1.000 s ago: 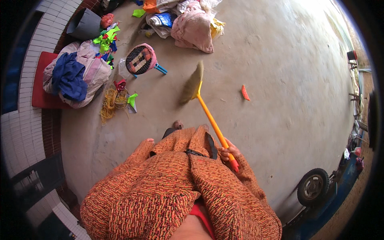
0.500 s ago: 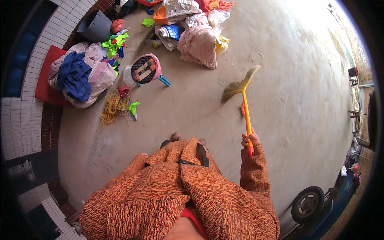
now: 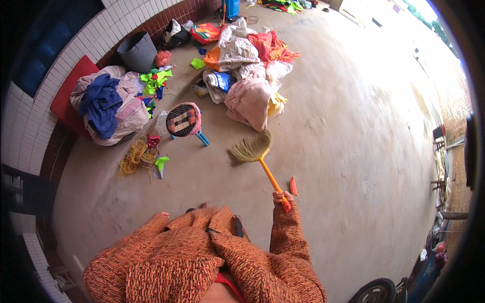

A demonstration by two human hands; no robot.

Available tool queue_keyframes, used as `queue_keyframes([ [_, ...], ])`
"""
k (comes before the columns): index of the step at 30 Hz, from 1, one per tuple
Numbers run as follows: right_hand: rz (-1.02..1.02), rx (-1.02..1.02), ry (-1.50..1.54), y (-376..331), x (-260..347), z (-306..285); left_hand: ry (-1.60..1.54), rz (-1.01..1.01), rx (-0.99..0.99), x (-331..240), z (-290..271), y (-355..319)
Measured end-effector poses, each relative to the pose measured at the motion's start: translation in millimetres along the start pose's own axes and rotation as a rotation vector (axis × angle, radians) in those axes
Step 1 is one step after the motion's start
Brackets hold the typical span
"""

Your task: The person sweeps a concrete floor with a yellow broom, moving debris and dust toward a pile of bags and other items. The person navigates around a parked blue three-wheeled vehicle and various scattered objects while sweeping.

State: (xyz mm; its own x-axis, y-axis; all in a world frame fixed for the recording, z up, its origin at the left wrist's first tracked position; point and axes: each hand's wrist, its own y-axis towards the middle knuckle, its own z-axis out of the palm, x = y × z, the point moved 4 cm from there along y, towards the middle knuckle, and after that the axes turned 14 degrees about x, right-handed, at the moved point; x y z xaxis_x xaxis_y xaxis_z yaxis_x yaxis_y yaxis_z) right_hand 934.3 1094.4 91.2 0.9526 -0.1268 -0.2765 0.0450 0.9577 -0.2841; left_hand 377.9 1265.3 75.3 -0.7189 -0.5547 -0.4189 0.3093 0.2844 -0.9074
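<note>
A broom [image 3: 271, 175] with an orange-yellow handle and a fan of dull green bristles is held out in front of me. My right hand [image 3: 282, 197] is wrapped round its handle near the red end. The bristles spread to the left, close to the near end of a pile of sacks [image 3: 249, 103]; whether they touch the floor is hard to tell. On the floor just right of the handle lies a small red piece [image 3: 294, 186]. My left hand [image 3: 162, 215] barely shows beyond its sleeve at the lower left, and its fingers are hidden.
A round padded stool [image 3: 184, 120] with blue legs stands ahead to the left. Yellow string [image 3: 135, 160] lies nearby. A cloth bundle [image 3: 129, 113], bright green scraps [image 3: 156, 80] and a grey bucket [image 3: 137, 52] line the tiled wall. A wheel [image 3: 375, 293] is at the lower right.
The broom has swept leftward, from right of the sack pile to in front of it, with my right hand still round the handle. The view has tilted up, showing more floor ahead.
</note>
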Motion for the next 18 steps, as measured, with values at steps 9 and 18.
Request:
queue_keyframes([
  [9, -0.103, -0.125, -0.488, 22, 103, 7, -0.012, -0.047, -0.024, 32, 0, -20],
  [18, -0.503, -0.219, -0.842, -34, 55, 81, 0.037, -0.068, 0.039, 7, -28, 41],
])
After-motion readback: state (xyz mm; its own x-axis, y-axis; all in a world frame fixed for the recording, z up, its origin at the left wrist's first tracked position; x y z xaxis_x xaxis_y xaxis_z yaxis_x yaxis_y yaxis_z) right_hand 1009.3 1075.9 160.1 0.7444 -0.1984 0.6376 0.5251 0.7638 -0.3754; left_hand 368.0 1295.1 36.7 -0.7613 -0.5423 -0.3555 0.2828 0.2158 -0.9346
